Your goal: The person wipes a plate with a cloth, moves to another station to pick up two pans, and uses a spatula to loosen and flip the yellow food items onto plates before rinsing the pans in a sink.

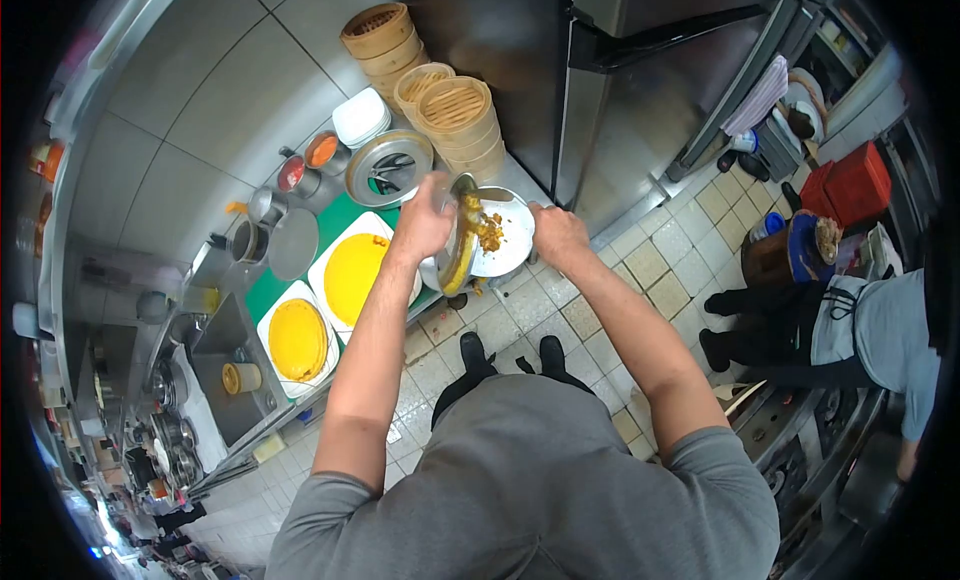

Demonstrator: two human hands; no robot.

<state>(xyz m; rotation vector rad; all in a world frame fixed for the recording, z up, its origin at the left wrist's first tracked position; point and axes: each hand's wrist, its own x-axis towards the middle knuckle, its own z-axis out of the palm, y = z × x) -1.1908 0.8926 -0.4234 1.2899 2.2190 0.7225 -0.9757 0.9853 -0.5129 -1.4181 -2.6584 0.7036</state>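
Note:
My right hand (562, 235) is closed on the edge of a round white dish (515, 242), which has brown and yellow food bits (491, 232) in it. My left hand (425, 220), partly smeared by motion, grips the back of a tilted round metal pan (461, 255) with yellow food clinging inside. The pan overlaps the left side of the white dish. Just below my left hand, two white trays hold round yellow slabs of food (355, 280), (297, 340) on the counter.
Bamboo steamers (460, 115) are stacked behind, next to a dark steel fridge (660, 110). A metal bowl (365, 145) with black-handled tools and sauce pots (298, 178) line the wall. A sink (225, 345) lies left. Another person (860, 325) stands right, near a stove.

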